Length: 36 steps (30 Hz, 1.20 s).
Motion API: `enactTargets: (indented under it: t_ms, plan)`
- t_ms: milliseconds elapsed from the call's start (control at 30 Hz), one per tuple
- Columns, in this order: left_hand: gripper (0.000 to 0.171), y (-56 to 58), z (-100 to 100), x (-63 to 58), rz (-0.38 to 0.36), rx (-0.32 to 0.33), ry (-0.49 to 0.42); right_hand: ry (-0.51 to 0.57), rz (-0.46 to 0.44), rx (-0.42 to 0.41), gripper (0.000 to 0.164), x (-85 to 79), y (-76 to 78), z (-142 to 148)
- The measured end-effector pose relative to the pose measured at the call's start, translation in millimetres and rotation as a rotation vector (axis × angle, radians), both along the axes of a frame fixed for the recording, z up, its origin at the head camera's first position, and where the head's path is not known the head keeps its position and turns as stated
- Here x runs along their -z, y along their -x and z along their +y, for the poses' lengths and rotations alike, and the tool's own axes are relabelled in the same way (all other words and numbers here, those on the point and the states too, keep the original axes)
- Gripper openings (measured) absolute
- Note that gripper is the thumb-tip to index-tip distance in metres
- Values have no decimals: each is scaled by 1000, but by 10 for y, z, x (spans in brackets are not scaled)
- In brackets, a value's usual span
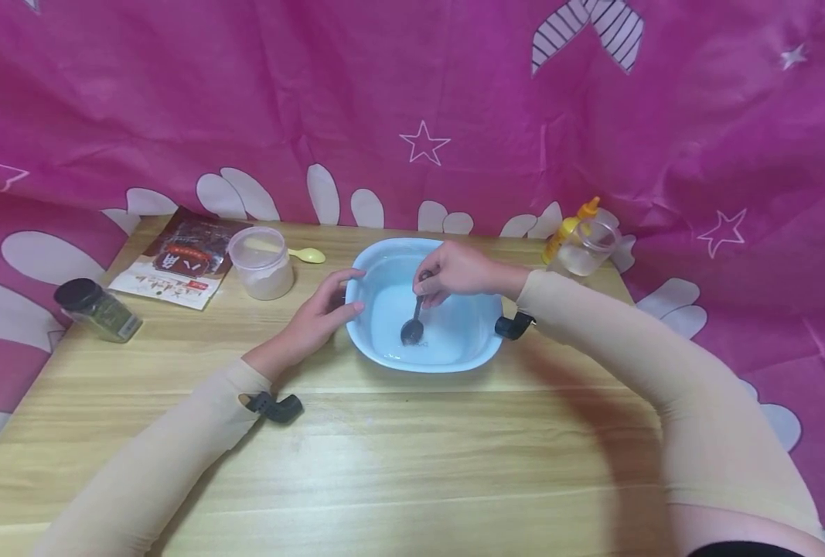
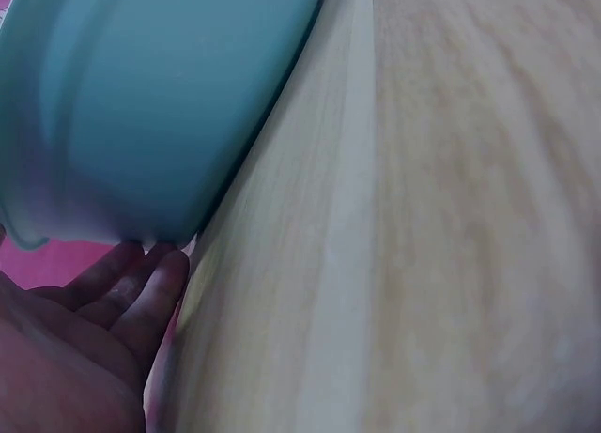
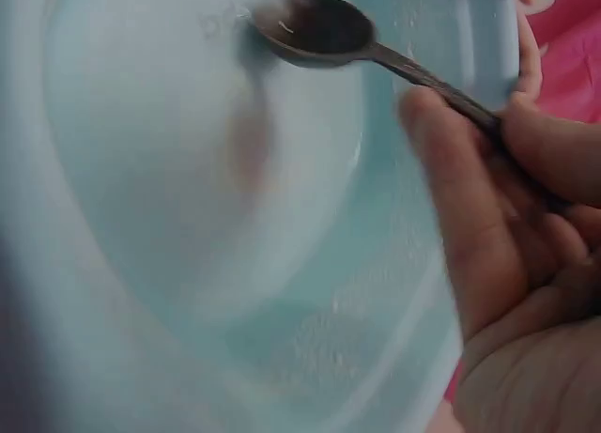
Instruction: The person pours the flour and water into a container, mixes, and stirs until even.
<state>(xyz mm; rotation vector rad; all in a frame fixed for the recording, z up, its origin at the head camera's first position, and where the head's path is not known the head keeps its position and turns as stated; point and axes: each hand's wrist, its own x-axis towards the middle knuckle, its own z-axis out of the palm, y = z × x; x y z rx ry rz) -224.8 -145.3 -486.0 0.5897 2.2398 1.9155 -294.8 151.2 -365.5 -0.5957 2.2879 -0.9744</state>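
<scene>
A pale blue basin (image 1: 377, 352) stands on the wooden table. My left hand (image 1: 311, 321) holds its left rim, with thumb and forefinger over the edge; in the left wrist view the other fingers (image 2: 155, 301) rest against the outer wall. My right hand (image 1: 457, 272) is over the basin and pinches the handle of a dark spoon (image 1: 413, 331) between thumb and fingers. The spoon slants down, its bowl over the basin's floor. Clear liquid with a reflection shows beneath the spoon bowl (image 3: 324, 24) in the right wrist view, and droplets cling to the wall.
Left of the basin are a tub of white powder (image 1: 266, 275), a yellow spoon (image 1: 308, 254), a brown-and-white packet (image 1: 178, 259) and a black-lidded jar (image 1: 99, 311). At the back right stand a yellow bottle (image 1: 558, 238) and a clear cup (image 1: 589, 244). A pink curtain (image 1: 356, 93) hangs behind.
</scene>
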Motion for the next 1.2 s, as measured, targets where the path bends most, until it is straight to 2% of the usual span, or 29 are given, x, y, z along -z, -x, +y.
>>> enactTargets:
  t_ms: [67,167,267,367,467,567,667,733,800,900,1033,1133,1200]
  plan:
    - [57,5,-1,1,0,0,3,-43,23,18,18,-29,32,55]
    - [57,8,-2,2,-1,1,4,-85,89,94,19,-61,98,111]
    - [57,5,-2,3,-1,2,1,-80,166,177,18,-60,145,112]
    - [57,-2,-3,6,-5,2,-3,-39,206,212,18,-32,152,61]
    - [57,-8,-4,10,-7,2,-4,1,185,185,17,1,115,-13]
    - [57,-6,-4,15,-3,4,-5,33,109,118,13,9,57,-61]
    - [57,4,2,15,1,7,-7,33,36,57,13,1,24,-49]
    - [57,13,6,15,3,9,-7,11,22,47,16,-8,33,-10]
    - [57,21,8,16,4,11,-5,-18,31,64,19,-22,62,43]
    - [57,23,9,17,4,13,-1,-44,76,133,20,-38,127,106]
    - [57,19,8,15,4,10,4,-3,119,223,19,-25,181,99]
    - [57,16,8,12,5,8,2,42,110,223,18,4,162,30]
    - [57,12,7,12,6,7,1,55,85,180,17,22,131,-16]
